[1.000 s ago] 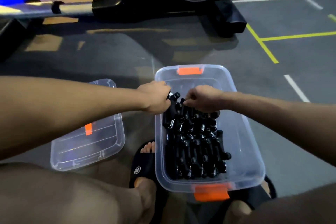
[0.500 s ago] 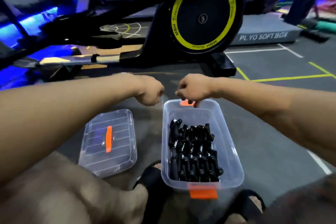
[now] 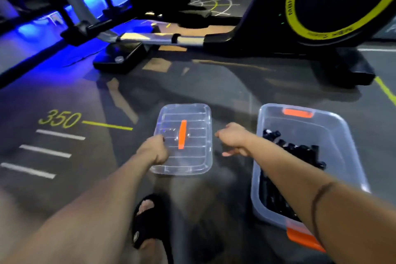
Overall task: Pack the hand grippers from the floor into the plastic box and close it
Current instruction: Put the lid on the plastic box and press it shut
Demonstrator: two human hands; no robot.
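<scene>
Clear plastic box (image 3: 340, 126) on floor (image 3: 214, 92) at right, no lid on, black hand grippers (image 3: 293, 152) heaped inside. Lid (image 3: 192, 156) w/ orange handle flat on floor just left of box. Left hand (image 3: 153, 150) over lid's left edge, fingers curled; touching or gripping, can't tell. Right hand (image 3: 233, 141) between lid & box, fingers loose, holding nothing. Black sandal (image 3: 145, 218) nearer the camera than the lid.

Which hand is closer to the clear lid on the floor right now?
Left. The left hand is at the lid's left edge, overlapping it. The right hand hangs just off the lid's right edge, between it and the plastic box.
</scene>
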